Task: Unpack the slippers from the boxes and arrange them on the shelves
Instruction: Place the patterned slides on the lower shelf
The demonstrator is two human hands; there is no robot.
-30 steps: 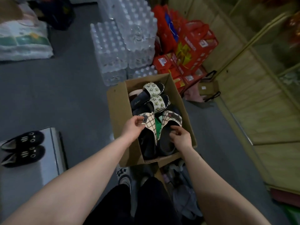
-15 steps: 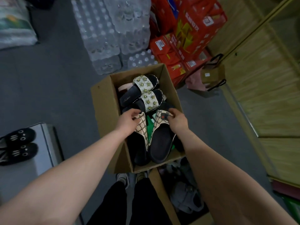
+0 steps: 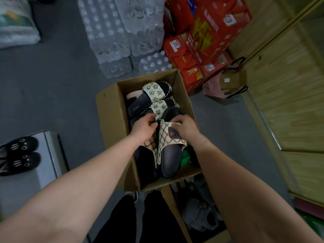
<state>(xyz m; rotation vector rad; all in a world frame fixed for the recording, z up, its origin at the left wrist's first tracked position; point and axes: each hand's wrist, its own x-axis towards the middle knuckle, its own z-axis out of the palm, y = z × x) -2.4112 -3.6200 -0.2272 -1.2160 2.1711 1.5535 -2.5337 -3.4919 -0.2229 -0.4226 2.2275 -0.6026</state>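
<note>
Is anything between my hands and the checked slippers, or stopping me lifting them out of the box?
Nothing visible. The left hand and right hand each have a grip on a strap of the checked slippers, which lie on top in the open cardboard box; the studded slippers sit behind, not over them.

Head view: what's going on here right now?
A person reaches into an open cardboard box of slippers. The left hand grips the strap of one patterned slipper. The right hand pinches the strap of the second patterned slipper. Both are inside the box, with a studded pair behind them.
</note>
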